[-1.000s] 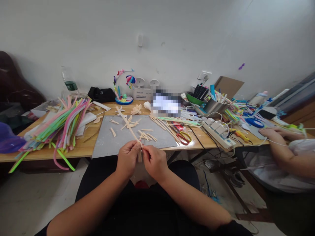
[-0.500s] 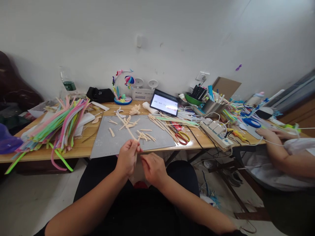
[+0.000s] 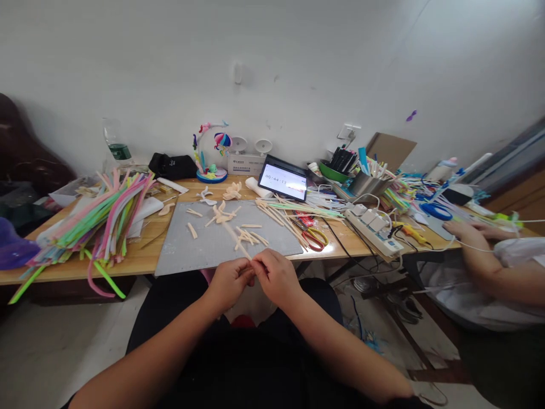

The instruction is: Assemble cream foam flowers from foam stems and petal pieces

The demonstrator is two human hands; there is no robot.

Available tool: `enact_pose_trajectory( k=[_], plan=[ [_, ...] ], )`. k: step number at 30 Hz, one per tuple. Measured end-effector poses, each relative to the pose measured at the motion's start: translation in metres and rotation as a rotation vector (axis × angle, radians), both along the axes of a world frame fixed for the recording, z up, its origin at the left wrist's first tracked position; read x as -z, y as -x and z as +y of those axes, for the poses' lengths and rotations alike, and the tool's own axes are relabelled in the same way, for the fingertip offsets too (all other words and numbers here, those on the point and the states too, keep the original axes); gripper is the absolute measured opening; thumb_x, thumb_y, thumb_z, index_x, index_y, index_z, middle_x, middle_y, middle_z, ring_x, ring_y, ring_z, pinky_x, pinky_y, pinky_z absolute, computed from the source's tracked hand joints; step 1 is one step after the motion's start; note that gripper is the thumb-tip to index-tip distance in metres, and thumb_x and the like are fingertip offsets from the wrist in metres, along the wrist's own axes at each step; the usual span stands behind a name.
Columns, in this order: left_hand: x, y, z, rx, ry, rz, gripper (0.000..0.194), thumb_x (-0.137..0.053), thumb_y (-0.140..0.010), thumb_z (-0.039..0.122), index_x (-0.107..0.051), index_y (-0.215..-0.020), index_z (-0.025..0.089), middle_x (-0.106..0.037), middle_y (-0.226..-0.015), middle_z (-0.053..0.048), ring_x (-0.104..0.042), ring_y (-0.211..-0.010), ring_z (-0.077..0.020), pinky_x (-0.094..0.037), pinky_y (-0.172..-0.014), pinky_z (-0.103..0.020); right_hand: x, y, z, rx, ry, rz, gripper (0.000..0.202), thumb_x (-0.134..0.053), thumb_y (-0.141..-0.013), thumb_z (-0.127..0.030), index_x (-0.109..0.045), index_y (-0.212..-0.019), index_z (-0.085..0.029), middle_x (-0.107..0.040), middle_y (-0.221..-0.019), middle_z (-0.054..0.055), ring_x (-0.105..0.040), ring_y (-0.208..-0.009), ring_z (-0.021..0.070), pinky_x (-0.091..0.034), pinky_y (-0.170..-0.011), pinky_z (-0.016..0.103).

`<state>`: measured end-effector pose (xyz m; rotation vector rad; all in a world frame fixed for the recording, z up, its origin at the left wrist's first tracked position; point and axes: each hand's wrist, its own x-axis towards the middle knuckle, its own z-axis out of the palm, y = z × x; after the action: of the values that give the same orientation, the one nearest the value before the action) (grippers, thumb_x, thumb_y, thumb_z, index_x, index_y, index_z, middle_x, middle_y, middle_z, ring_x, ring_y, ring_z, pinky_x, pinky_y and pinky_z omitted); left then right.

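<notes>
Your right hand (image 3: 276, 277) is just off the near edge of the grey mat (image 3: 183, 255), thumb and finger pinched on the near end of a pale strip (image 3: 238, 241). Your left hand (image 3: 232, 282) meets it off that same edge, fingers curled; whether they grip the strip too, I cannot tell. From your fingertips the strip runs forward and leftward over the mat, reaching the pale petal cluster (image 3: 222, 213) on the mat's far half. Short pale sticks (image 3: 251, 237) lie on the mat, right of the strip.
</notes>
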<state>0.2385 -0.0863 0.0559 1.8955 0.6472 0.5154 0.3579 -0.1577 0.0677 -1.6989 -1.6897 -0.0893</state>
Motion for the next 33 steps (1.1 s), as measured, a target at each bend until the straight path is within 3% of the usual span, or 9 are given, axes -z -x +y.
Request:
enact_pose_trajectory(
  k=[5,9,16,24,28,31,33],
  plan=[
    [-0.003,0.000,0.002,0.047,0.138,0.026,0.021,-0.049,-0.073,0.032,-0.056,-0.064,0.014,-0.055,-0.059,0.000,-0.048,-0.057,-0.0102,-0.036,-0.057,-0.021,0.001,-0.002,0.000,0.018,0.014,-0.081,0.015,-0.041,-0.081,-0.018,-0.051,-0.070,-0.017,-0.056,-0.068,0.004,-0.049,-0.066,0.0158,-0.037,-0.060,0.026],
    [-0.002,0.004,0.005,0.119,0.230,0.122,0.025,-0.049,-0.072,0.034,-0.055,-0.059,0.014,-0.051,-0.050,0.002,-0.041,-0.048,-0.0082,-0.031,-0.050,-0.021,0.001,-0.011,0.001,0.042,-0.020,-0.050,0.016,-0.041,-0.082,-0.018,-0.051,-0.070,-0.016,-0.056,-0.068,0.004,-0.050,-0.067,0.0155,-0.038,-0.061,0.026],
    [0.012,0.008,0.010,0.094,0.246,0.121,0.025,-0.049,-0.072,0.036,-0.059,-0.064,0.013,-0.048,-0.048,0.003,-0.037,-0.045,-0.0080,-0.026,-0.046,-0.020,0.004,-0.023,0.002,-0.159,0.056,0.023,0.018,-0.043,-0.083,-0.020,-0.059,-0.076,-0.017,-0.056,-0.068,0.003,-0.051,-0.066,0.0120,-0.040,-0.060,0.022],
    [0.010,0.001,0.004,0.032,0.193,0.131,0.027,-0.050,-0.071,0.034,-0.056,-0.052,0.015,-0.046,-0.044,0.003,-0.035,-0.042,-0.0075,-0.025,-0.045,-0.020,0.007,-0.033,0.003,-0.293,0.092,0.063,0.018,-0.046,-0.082,-0.022,-0.063,-0.079,-0.018,-0.059,-0.069,0.002,-0.054,-0.065,0.0111,-0.043,-0.060,0.022],
    [0.004,0.002,0.008,0.097,0.360,0.037,0.018,-0.057,-0.068,0.031,-0.063,-0.074,0.015,-0.052,-0.050,0.003,-0.042,-0.047,-0.0075,-0.030,-0.048,-0.019,-0.005,-0.045,0.004,-0.317,0.121,0.058,0.018,-0.047,-0.081,-0.022,-0.063,-0.075,-0.017,-0.058,-0.066,0.002,-0.054,-0.063,0.0111,-0.042,-0.059,0.022],
    [-0.007,0.013,0.028,0.302,0.493,0.092,0.027,-0.066,-0.058,0.024,-0.064,-0.084,0.015,-0.063,-0.071,-0.002,-0.053,-0.060,-0.0111,-0.038,-0.055,-0.021,-0.023,-0.057,0.006,-0.338,0.207,0.068,0.017,-0.048,-0.079,-0.022,-0.063,-0.074,-0.017,-0.060,-0.068,0.002,-0.055,-0.064,0.0109,-0.041,-0.061,0.022],
    [-0.016,0.019,0.044,0.288,0.479,0.157,0.026,-0.065,-0.059,0.025,-0.064,-0.083,0.014,-0.064,-0.073,-0.005,-0.056,-0.062,-0.0138,-0.041,-0.056,-0.024,-0.037,-0.063,0.008,-0.398,0.271,0.042,0.017,-0.048,-0.078,-0.022,-0.064,-0.074,-0.019,-0.061,-0.070,0.001,-0.055,-0.066,0.0108,-0.041,-0.063,0.022]
  ],
)
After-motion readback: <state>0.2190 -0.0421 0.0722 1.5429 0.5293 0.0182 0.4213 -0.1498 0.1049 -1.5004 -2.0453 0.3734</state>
